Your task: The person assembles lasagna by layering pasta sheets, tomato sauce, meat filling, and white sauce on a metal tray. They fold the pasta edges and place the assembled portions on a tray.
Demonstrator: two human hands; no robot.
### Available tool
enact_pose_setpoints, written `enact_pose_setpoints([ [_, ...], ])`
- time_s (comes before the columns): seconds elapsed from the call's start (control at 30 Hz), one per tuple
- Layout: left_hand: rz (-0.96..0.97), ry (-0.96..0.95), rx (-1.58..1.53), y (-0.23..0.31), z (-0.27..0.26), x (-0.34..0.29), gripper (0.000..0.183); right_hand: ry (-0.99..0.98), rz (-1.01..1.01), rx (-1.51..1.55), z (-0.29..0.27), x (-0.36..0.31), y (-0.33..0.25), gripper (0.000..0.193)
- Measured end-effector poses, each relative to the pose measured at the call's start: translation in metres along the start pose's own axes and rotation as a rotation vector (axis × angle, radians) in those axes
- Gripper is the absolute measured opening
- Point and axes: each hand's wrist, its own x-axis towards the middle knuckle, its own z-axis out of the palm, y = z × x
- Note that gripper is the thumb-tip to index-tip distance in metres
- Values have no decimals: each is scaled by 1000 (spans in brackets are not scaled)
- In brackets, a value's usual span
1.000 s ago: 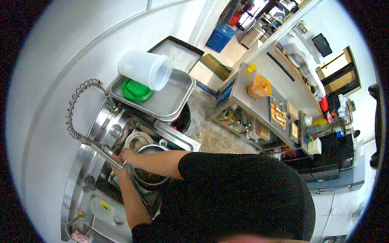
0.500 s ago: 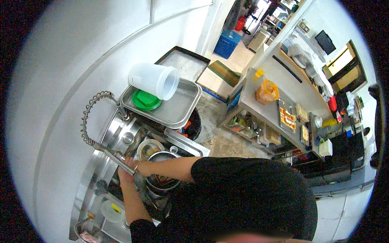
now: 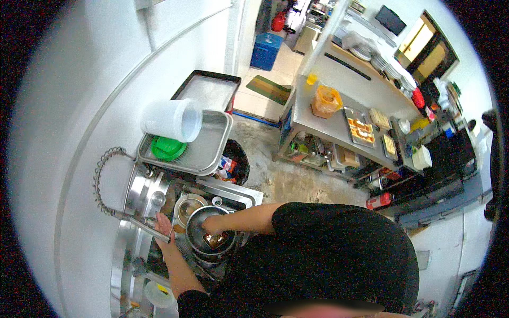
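My left hand (image 3: 164, 224) is under the end of the spray tap (image 3: 154, 231) at the sink, fingers stretched out and apart, holding nothing that I can see. The tap's metal nozzle crosses in front of my wrist. My right hand (image 3: 213, 225) reaches down into a round metal pot (image 3: 197, 245) standing in the sink. Its fingertips are hidden, so I cannot tell if they grip anything. Something brown and shiny (image 3: 216, 241) lies in the pot below that hand. A smaller round metal bowl (image 3: 184, 206) sits just beyond the pot, with a small white cup (image 3: 217, 201) beside it.
A wire-mesh tray (image 3: 209, 156) holding a white plastic tub (image 3: 164, 121) and a green lid (image 3: 168, 149) rests beyond the sink. A dark bin (image 3: 239, 161) with rubbish stands below it. On the right is a steel worktable (image 3: 305, 114) bearing food trays.
My right hand has moved from beside my left hand at the tap, rightward into the pot. My left hand has stayed by the nozzle. The whole view has shifted left.
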Motion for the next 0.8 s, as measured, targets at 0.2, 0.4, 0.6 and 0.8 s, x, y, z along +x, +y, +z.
enact_pose_setpoints([
  [0.2, -935, -360, 889, 17, -21, -20, 44, 317, 17, -2, 3, -19, -10, 26],
  [0.4, -328, -108, 1907, -66, 51, -162, 44, 311, -25, 10, 61, -25, 61, 29],
  [0.6, -403, 240, 1944, -39, 112, -225, 44, 230, 228, 206, 90, -177, 162, 36],
  [0.8, -222, 453, 2050, -44, 160, -267, 44, 388, 732, 546, 235, -392, 267, 49],
])
